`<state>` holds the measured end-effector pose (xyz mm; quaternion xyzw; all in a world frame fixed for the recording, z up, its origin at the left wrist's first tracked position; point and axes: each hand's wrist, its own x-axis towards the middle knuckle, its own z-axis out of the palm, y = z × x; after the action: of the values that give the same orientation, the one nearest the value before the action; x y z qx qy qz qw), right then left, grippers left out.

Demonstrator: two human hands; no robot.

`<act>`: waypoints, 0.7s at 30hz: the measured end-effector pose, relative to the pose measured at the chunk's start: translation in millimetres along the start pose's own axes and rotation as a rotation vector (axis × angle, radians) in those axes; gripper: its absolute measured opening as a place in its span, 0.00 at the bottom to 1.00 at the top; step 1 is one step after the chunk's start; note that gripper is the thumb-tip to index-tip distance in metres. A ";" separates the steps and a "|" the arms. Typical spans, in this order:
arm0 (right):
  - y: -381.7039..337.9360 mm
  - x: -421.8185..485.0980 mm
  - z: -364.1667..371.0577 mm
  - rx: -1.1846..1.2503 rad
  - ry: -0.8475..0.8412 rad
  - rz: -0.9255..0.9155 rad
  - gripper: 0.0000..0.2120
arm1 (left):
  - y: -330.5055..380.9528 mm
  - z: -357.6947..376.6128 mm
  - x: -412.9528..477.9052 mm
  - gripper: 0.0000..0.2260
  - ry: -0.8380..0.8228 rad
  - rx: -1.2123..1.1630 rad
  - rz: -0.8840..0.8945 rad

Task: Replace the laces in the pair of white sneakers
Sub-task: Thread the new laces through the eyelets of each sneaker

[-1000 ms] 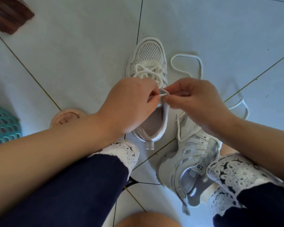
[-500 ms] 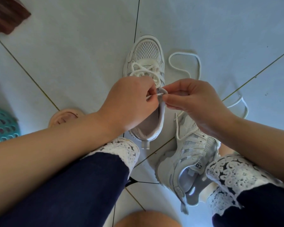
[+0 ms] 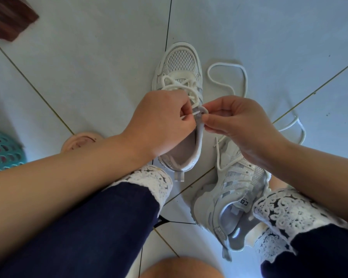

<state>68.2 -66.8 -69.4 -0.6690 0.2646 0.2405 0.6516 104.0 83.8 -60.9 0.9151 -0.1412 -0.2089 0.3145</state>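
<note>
White mesh sneaker (image 3: 179, 63), the upright one of the pair, stands on the pale tiled floor (image 3: 88, 57) straight ahead, toe pointing away. Its cream round lace (image 3: 177, 85) already crosses the lower eyelets. The left hand (image 3: 159, 119) comes in over the shoe's opening with its fingers curled tight, pinching the flat lace tip (image 3: 195, 113) just where it meets the grey eyelet flap (image 3: 202, 115) at the top of the shoe. The right hand (image 3: 239, 125) faces it, thumb and forefinger pressed together on that flap's edge and the other fingers curled, apparently steadying it. Farther right, a slack run of lace (image 3: 227, 66) loops on the floor. Below it the second white sneaker (image 3: 229, 197) lies on its side by the right knee, partly laced.

I judge the step to be threading an upper eyelet of the first shoe. Next the tip has to pass fully through the hole, then be re-pinched on the far side and drawn snug.
</note>
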 end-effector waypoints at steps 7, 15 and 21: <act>0.0 0.1 0.9 -0.084 0.006 -0.062 0.07 | -0.9 -1.1 1.9 0.06 -0.044 0.098 0.097; -0.5 -0.6 -3.4 -0.058 -0.075 -0.074 0.12 | 0.8 4.1 1.2 0.04 0.029 -0.106 -0.088; -1.4 4.2 -4.5 -0.079 -0.070 -0.084 0.06 | -3.1 4.9 -2.7 0.06 0.040 -0.051 0.047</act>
<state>72.1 -71.4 -71.0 -0.6959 0.2036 0.2464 0.6430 99.7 84.7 -65.6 0.9073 -0.1512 -0.1867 0.3452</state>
